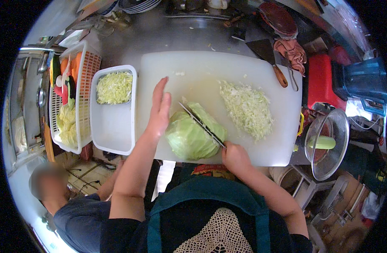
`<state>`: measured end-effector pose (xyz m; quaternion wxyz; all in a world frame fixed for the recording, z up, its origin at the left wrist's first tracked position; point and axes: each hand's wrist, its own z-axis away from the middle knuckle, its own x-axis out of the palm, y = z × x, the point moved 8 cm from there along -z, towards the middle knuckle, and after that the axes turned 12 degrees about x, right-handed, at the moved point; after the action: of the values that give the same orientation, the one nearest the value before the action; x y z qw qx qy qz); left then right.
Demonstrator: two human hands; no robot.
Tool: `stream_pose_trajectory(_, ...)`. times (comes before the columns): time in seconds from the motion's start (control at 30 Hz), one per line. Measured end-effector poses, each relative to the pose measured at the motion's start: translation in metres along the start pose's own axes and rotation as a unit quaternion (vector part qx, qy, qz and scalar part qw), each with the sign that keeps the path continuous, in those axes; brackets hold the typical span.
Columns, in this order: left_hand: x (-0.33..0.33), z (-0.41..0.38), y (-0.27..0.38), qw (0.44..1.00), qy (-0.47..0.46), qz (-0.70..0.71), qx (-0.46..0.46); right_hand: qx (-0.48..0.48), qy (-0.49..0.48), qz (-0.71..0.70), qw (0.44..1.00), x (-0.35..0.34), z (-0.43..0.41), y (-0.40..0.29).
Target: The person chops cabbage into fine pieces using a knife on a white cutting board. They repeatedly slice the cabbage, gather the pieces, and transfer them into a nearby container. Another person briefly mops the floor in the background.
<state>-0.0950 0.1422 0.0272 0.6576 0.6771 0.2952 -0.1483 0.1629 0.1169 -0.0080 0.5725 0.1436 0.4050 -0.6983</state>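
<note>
My right hand [237,157] grips a kitchen knife [201,124] by its handle. The blade runs slantwise into a large green cabbage [185,137], with a cut portion leaning off along its right side. Beside the cabbage, my left hand [160,109] is raised with fingers extended and holds nothing; whether its heel touches the leaves I cannot tell. Both rest above a white cutting board [193,63], where the cabbage lies near the front edge. A heap of shredded cabbage [248,110] spreads to the right of the knife.
At left stand a white tub [112,129] holding a container of shredded cabbage [115,88] and a vegetable basket [86,104]. A wooden-handled scraper [279,74] lies at the board's far right corner. A mesh strainer [345,139] sits right. Another person [82,218] is at lower left.
</note>
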Motion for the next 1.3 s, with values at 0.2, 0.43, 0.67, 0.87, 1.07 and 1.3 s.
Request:
stream_pose_trajectory(0.2,-0.001,0.079,0.056,0.978,0.077,-0.192,-0.012,-0.01,-0.028,-0.018,0.999,-0.001,-0.009,0.005)
stream_pose_trajectory(0.43,0.011,0.077,0.122,0.96,0.084,-0.247,0.098,-0.04,-0.004,-0.153,0.987,-0.03,0.009,0.014)
stream_pose_trajectory(0.67,0.066,0.078,0.111,0.917,-0.048,-0.394,0.032,-0.017,0.051,-0.223,0.973,-0.083,0.043,0.047)
stream_pose_trajectory(0.87,0.132,0.059,0.139,0.897,-0.097,-0.414,0.119,0.009,0.071,-0.231,0.97,-0.102,0.049,0.082)
stream_pose_trajectory(1.07,0.124,0.065,0.206,0.904,-0.002,-0.357,0.234,0.009,0.125,-0.264,0.957,-0.112,0.053,0.118)
stream_pose_trajectory(1.3,0.113,0.069,0.166,0.883,-0.086,-0.435,0.15,0.033,0.087,-0.254,0.963,-0.118,0.053,0.118)
